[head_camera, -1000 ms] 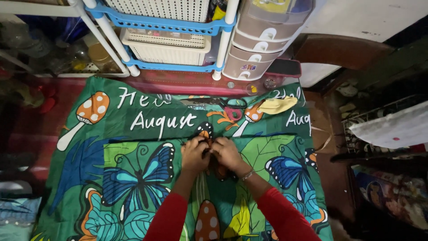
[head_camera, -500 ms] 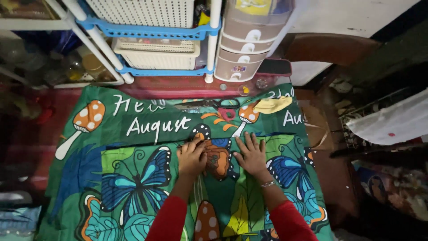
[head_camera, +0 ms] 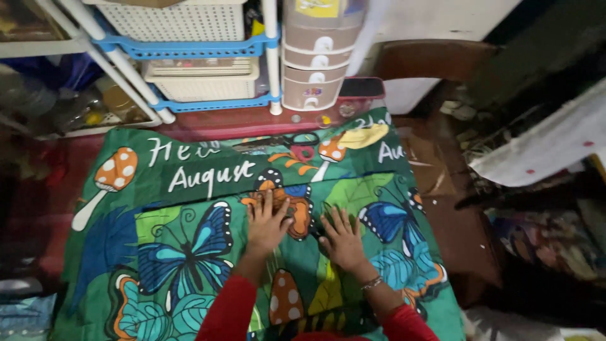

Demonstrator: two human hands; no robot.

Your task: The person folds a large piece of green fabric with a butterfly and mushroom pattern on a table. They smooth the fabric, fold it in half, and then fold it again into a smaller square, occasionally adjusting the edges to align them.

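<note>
Hands lay spread, palms down: the left hand (head_camera: 268, 222) and right hand (head_camera: 341, 240) pressed flat on the green butterfly cloth (head_camera: 189, 252) covering the floor; smoothing it well meant sweeping outward evenly. At twelve o'clock stood a grey drawer tower (head_camera: 315, 57) with round white labels, a yellow-patterned package on top
</note>
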